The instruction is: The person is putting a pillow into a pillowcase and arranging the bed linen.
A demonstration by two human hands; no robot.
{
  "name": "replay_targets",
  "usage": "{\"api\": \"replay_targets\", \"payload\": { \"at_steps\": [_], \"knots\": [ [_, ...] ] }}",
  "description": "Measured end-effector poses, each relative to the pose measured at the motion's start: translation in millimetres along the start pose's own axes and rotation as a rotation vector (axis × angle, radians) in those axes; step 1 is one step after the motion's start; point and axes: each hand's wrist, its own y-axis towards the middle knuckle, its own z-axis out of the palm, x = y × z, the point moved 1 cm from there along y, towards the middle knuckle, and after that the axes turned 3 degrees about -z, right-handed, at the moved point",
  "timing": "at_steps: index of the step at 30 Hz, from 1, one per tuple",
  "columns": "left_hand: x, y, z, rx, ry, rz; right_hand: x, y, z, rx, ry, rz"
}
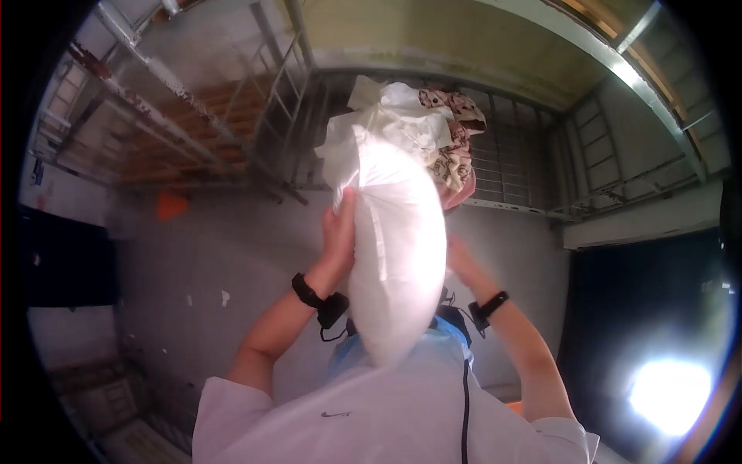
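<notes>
Pillow: white; held on end before the torso, narrow end down, upper part overlapping the white cloth in view.
Left hand: placed at the left edge of the pillow, above mid-height; thumb pointing up along the edge.
Left grip: grasping the pillow edge.
Right hand: placed at the right edge, lower than the left hand; fingers partly hidden behind the pillow.
Right grip: cannot tell whether clenched or released.
White cloth: crumpled on the bed, left of the patterned cloth.
Bed: metal, with barred base; located beyond the pillow.
Wrist straps: black; fitted to both arms.
Floor: grey.
</notes>
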Motion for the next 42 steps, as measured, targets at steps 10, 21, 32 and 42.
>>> {"api": "replay_targets", "payload": {
  "at_steps": [10, 21, 32, 42],
  "knots": [
    [-2.0, -20.6, -4.9, -0.188, 0.025, 0.117, 27.3, -19.6, 13.6, 0.647, 0.321, -0.078],
    [47.3, -41.7, -18.3, -0.417, 0.06, 0.21, 86.1, 16.3, -92.8, 0.353, 0.601, -0.154],
    [79.3, -33.9, 119.3, -0.147, -0.099, 0.001, 3.2, -75.7, -188.5, 0.357, 0.201, -0.749],
    [80.4, -39.2, 114.5, -0.22, 0.04, -0.021, -0.6, -58.3, -130.7, 0.64, 0.076, -0.47]
  ]
}}
